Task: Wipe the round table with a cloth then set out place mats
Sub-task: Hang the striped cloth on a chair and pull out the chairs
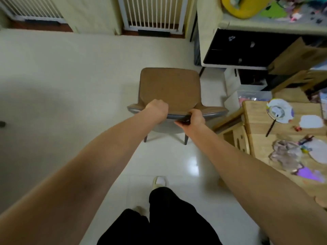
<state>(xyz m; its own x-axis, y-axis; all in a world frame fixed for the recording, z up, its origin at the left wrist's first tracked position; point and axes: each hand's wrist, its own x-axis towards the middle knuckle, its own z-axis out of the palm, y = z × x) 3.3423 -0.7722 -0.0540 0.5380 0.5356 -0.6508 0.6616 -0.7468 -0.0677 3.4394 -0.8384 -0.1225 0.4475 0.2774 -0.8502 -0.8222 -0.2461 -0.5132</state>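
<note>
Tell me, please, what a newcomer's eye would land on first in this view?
Both hands grip the top edge of a brown chair's backrest at centre frame, the left hand and right hand close together. To the right stands a wooden table littered with craft scraps, and white barred gates line the far wall.

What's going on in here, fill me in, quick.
A person stands on the pale tiled floor and grips the top edge of a brown chair's backrest with both hands, the left hand and the right hand close together. The chair stands on its legs in open floor. To the right sits a wooden table strewn with paper crafts. No round table, cloth or place mats show in this view, so no wiping shows.
</note>
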